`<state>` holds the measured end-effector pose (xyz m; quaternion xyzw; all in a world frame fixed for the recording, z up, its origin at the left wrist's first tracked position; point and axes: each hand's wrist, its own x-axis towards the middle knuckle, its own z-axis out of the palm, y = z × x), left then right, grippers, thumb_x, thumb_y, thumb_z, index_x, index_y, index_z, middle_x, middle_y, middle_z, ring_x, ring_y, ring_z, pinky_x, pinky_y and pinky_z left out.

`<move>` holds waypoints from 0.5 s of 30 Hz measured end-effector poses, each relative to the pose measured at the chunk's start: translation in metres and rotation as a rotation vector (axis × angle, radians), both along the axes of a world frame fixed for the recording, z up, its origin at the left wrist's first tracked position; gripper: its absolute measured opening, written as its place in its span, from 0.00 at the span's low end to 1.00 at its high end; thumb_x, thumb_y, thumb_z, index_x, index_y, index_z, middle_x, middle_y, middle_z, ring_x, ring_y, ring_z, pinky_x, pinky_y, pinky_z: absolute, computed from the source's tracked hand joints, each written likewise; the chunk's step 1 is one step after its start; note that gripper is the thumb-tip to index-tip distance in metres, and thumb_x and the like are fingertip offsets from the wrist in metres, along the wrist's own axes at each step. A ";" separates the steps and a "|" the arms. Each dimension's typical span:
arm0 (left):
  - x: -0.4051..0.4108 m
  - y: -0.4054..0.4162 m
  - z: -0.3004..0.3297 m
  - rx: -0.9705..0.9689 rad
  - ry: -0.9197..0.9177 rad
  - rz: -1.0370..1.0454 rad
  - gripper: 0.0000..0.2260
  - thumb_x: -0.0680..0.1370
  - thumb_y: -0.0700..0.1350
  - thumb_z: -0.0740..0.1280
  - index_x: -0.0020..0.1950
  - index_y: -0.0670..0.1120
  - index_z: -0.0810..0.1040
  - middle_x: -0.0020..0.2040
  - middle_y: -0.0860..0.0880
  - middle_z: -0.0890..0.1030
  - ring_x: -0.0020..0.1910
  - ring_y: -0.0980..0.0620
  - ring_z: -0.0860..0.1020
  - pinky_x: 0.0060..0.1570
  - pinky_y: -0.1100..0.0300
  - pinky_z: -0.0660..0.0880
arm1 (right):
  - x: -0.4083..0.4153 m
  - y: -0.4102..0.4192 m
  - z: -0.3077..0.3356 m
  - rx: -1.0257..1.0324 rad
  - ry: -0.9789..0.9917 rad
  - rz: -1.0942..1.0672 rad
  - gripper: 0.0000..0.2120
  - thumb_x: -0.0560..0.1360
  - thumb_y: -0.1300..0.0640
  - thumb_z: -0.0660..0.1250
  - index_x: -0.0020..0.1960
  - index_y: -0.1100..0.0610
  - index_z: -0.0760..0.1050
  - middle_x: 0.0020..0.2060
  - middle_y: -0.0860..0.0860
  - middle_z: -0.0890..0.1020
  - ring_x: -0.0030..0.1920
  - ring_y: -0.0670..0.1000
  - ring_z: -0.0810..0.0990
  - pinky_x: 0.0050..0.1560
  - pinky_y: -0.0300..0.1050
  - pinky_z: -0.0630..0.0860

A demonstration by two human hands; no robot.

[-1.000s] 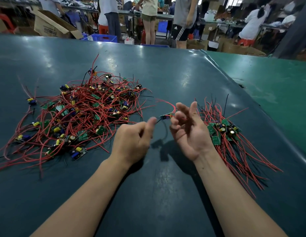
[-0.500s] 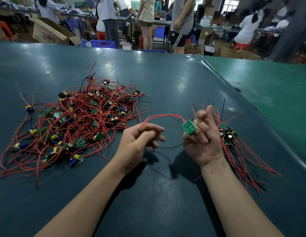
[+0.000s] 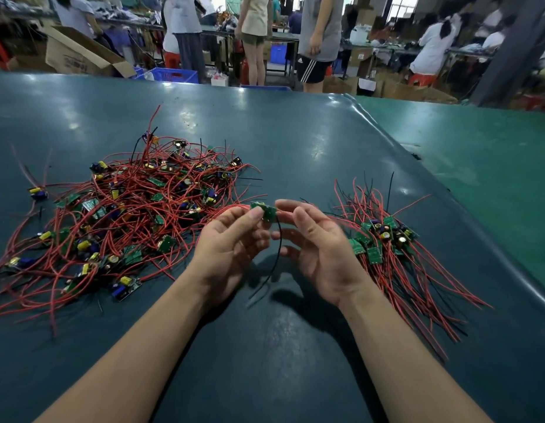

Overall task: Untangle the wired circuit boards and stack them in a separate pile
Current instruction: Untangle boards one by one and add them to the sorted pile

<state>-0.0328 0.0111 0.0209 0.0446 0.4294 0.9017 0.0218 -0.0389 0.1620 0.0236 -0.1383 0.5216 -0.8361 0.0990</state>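
Across the dark green tabletop [image 3: 295, 141], both grips, left hand [image 3: 231, 239] and right hand [image 3: 320, 245], pinch one small board [image 3: 266, 212] at center, light, stiff, best held by its edges, between the tangle [image 3: 127, 215] at nine o'clock and the pile [image 3: 384, 239] at three.

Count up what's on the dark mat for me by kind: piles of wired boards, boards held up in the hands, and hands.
Piles of wired boards: 2, the tangled pile and the sorted pile
Boards held up: 1, the green board, its black wire dangling
Hands: 2, the left hand and the right hand
Total: 5
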 end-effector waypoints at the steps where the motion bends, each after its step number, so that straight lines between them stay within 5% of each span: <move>1: 0.000 -0.001 0.001 0.026 -0.001 0.008 0.05 0.70 0.41 0.69 0.42 0.45 0.74 0.32 0.49 0.79 0.30 0.54 0.78 0.35 0.64 0.77 | 0.001 0.000 -0.001 0.046 0.026 -0.003 0.12 0.72 0.56 0.71 0.55 0.53 0.81 0.50 0.52 0.83 0.45 0.50 0.79 0.44 0.44 0.73; 4: -0.002 0.000 0.000 -0.032 0.035 0.106 0.03 0.69 0.42 0.71 0.38 0.47 0.77 0.32 0.49 0.78 0.30 0.54 0.75 0.35 0.63 0.77 | 0.003 -0.002 -0.002 0.187 0.096 -0.073 0.21 0.74 0.75 0.64 0.55 0.51 0.81 0.48 0.52 0.84 0.43 0.48 0.81 0.39 0.37 0.76; 6: -0.003 0.001 -0.003 -0.156 0.064 0.182 0.04 0.68 0.44 0.73 0.36 0.47 0.79 0.32 0.48 0.78 0.32 0.52 0.76 0.39 0.58 0.76 | 0.006 -0.007 -0.003 0.246 0.115 -0.142 0.25 0.73 0.77 0.65 0.56 0.49 0.81 0.46 0.54 0.83 0.38 0.48 0.81 0.37 0.36 0.77; 10: -0.004 0.003 -0.008 -0.294 0.075 0.205 0.08 0.68 0.45 0.77 0.31 0.49 0.81 0.32 0.47 0.79 0.37 0.45 0.77 0.47 0.50 0.75 | 0.008 -0.017 -0.005 0.265 0.184 -0.258 0.20 0.71 0.71 0.71 0.58 0.52 0.80 0.39 0.48 0.84 0.30 0.47 0.80 0.32 0.35 0.76; 15: -0.003 0.001 -0.004 -0.175 0.036 0.219 0.09 0.65 0.42 0.77 0.36 0.43 0.77 0.31 0.48 0.79 0.30 0.54 0.76 0.37 0.65 0.77 | 0.010 -0.017 -0.004 0.195 0.162 -0.299 0.09 0.75 0.52 0.67 0.51 0.54 0.82 0.39 0.53 0.86 0.30 0.51 0.81 0.29 0.40 0.75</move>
